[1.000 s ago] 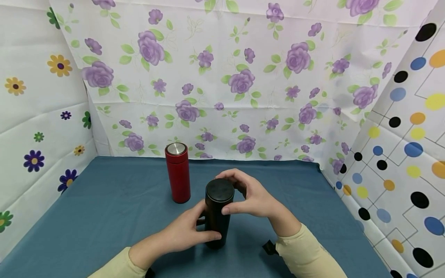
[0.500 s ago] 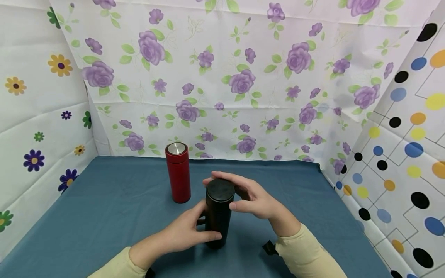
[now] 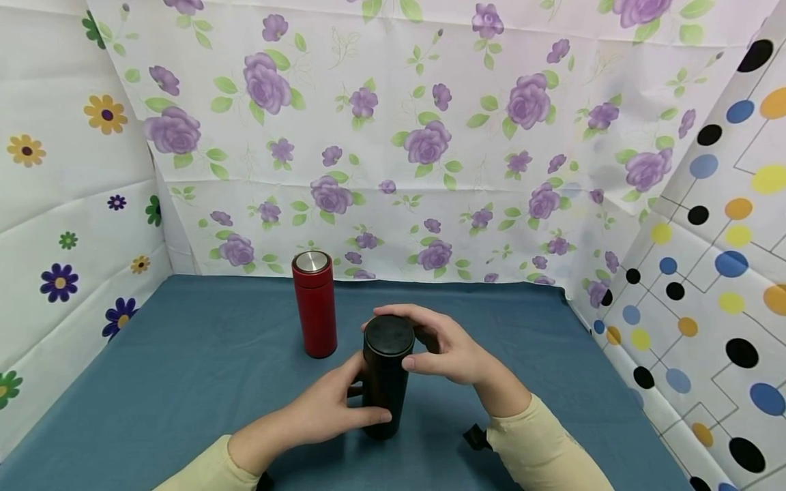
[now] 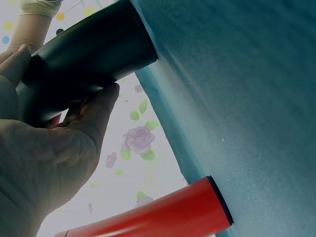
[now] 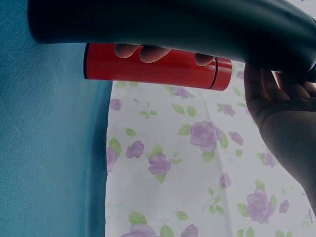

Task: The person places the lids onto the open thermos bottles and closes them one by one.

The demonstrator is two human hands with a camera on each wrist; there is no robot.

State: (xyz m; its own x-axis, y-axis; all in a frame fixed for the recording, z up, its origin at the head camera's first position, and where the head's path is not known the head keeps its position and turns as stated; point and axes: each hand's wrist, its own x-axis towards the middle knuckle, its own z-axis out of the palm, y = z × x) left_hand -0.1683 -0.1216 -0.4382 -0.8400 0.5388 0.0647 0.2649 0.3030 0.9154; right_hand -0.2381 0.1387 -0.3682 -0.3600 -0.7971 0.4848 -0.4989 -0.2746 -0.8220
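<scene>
A black thermos flask (image 3: 385,385) stands upright on the blue cloth, near the middle front of the head view. My left hand (image 3: 322,406) grips its lower body, thumb across the near side; the left wrist view shows this hand round the dark flask (image 4: 84,59). Up at the top, my right hand (image 3: 451,351) holds the lid (image 3: 389,334), thumb on the right edge and fingers curled behind. Part of those fingers is hidden by the flask. Behind and to the left, a red thermos flask (image 3: 316,314) with a silver-topped lid stands upright, touched by neither hand.
Blue cloth (image 3: 184,382) covers the table. A purple-flowered curtain (image 3: 381,136) hangs along the back edge, with patterned sheets at the left and right (image 3: 706,273). A small black item (image 3: 475,438) shows beside the right sleeve.
My right hand has shifted its grasp around the lid, its thumb sliding right and fingers reaching further left behind it. My left hand and both flasks stay in place.
</scene>
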